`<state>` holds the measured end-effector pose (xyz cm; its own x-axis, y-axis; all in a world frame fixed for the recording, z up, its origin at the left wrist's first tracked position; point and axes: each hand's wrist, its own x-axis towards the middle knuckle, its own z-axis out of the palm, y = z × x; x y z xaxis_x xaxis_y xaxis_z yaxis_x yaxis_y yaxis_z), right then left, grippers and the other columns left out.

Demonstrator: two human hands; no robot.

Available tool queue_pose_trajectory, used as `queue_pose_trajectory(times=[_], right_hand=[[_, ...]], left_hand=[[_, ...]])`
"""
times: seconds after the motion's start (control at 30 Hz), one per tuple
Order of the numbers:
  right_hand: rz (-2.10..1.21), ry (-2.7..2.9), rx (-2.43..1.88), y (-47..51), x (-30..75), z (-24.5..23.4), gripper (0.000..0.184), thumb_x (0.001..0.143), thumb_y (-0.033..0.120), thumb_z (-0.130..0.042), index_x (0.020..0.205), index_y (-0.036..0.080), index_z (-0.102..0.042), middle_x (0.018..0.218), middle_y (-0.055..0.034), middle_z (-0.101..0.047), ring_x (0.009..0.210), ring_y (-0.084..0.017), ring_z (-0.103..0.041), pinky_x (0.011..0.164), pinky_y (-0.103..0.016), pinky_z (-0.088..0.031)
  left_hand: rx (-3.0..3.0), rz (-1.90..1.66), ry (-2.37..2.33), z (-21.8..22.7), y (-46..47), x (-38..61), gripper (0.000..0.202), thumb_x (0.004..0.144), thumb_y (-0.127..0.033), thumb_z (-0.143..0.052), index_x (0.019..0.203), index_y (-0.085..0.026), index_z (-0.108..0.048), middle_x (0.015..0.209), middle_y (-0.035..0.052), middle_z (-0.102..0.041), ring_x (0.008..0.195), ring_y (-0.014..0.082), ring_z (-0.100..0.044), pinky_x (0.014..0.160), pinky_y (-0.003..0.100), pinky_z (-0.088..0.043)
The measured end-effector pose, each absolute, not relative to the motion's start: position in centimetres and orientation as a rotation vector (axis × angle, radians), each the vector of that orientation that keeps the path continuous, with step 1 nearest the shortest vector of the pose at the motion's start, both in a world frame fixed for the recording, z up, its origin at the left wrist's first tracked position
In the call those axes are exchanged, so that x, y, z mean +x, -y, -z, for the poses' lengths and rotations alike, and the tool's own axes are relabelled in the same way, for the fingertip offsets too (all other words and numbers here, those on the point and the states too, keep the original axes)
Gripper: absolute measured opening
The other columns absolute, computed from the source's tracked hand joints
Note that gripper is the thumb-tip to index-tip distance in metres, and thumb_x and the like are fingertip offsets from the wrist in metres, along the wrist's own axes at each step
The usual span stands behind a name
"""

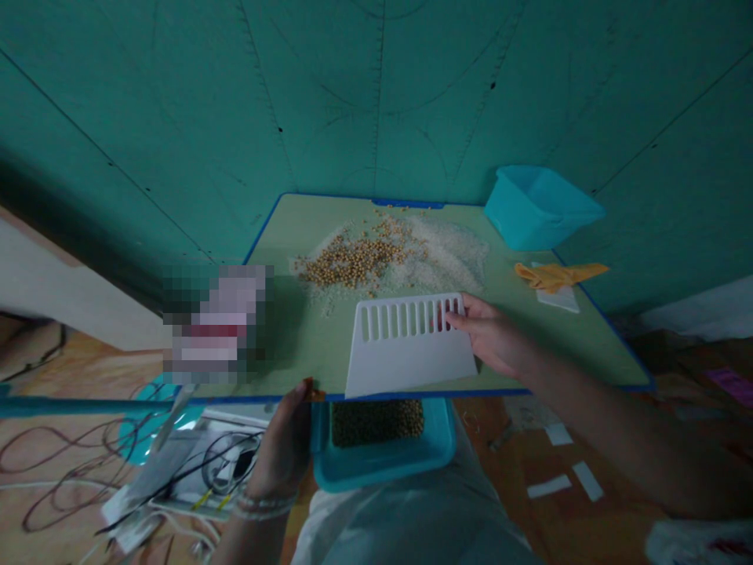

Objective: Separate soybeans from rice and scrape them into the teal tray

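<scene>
My right hand (pixel 487 333) grips a white slotted scraper (pixel 412 365) by its upper right corner, its fingers passing through the end slots. The flat plate lies over the front edge of the green table (pixel 588 353). Beyond it are a spread of round tan beans (pixel 353 259) and a patch of white rice-like grains (pixel 452 251). Below the table's edge, my left hand (pixel 285 443) is closed at the left rim of a turquoise bin (pixel 382 463), its fingers partly hidden. Dark green and tan beans (pixel 376 424) lie inside that bin, over my lap.
A second turquoise bin (pixel 529 227) stands at the table's back right corner. In front of it, an orange cloth (pixel 558 276) lies over a white piece. At left is a blurred-out object (pixel 220 326). Cables (pixel 76 479) and white strips (pixel 550 486) lie on the floor.
</scene>
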<state>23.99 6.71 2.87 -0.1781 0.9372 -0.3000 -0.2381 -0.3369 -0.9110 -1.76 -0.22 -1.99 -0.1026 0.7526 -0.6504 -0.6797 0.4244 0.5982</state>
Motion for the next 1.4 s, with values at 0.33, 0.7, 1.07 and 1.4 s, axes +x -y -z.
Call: queue_pose_trajectory(times=[0.33,0.7,1.07,1.4], right_hand=[[-1.160,0.907,-1.087,-13.3,26.6,-2.7,0.014,0.067,0.018,-0.061,0.078,0.024,-0.055,0.081,0.0007,-0.063,0.078,-0.018,-0.059,0.078,-0.038,-0.044],[-1.173,1.034,-1.060,-16.4,24.8,-1.6,0.015,0.066,0.020,-0.062,0.076,0.023,-0.051,0.075,0.0037,-0.057,0.071,-0.014,-0.056,0.077,-0.035,-0.040],[-1.332,1.009,-1.059,-14.4,24.1,-2.4,0.013,0.065,0.018,-0.063,0.075,0.022,-0.054,0.069,0.0038,-0.059,0.065,-0.013,-0.055,0.072,-0.031,-0.041],[-1.464,0.994,-1.076,-12.8,23.3,-2.8,0.014,0.065,0.018,-0.063,0.076,0.020,-0.057,0.070,0.0030,-0.062,0.066,-0.013,-0.056,0.072,-0.031,-0.041]], left_hand=[[0.176,-1.238,-1.076,2.2,0.3,-1.8,0.012,0.065,-0.026,-0.068,0.074,-0.018,-0.069,0.076,0.0005,-0.074,0.072,0.0202,-0.067,0.065,0.027,-0.052],[0.195,-1.206,-1.064,2.8,0.4,-2.2,0.012,0.068,-0.029,-0.066,0.073,-0.018,-0.069,0.066,0.0012,-0.072,0.073,0.0207,-0.067,0.067,0.027,-0.052],[0.211,-1.234,-1.060,2.5,0.5,-2.0,0.009,0.070,-0.027,-0.065,0.070,-0.019,-0.070,0.065,0.0009,-0.072,0.074,0.0215,-0.067,0.066,0.028,-0.053],[0.194,-1.211,-1.053,2.7,0.3,-2.1,0.013,0.072,-0.026,-0.061,0.069,-0.018,-0.070,0.064,0.0027,-0.072,0.074,0.0222,-0.067,0.069,0.028,-0.053]])
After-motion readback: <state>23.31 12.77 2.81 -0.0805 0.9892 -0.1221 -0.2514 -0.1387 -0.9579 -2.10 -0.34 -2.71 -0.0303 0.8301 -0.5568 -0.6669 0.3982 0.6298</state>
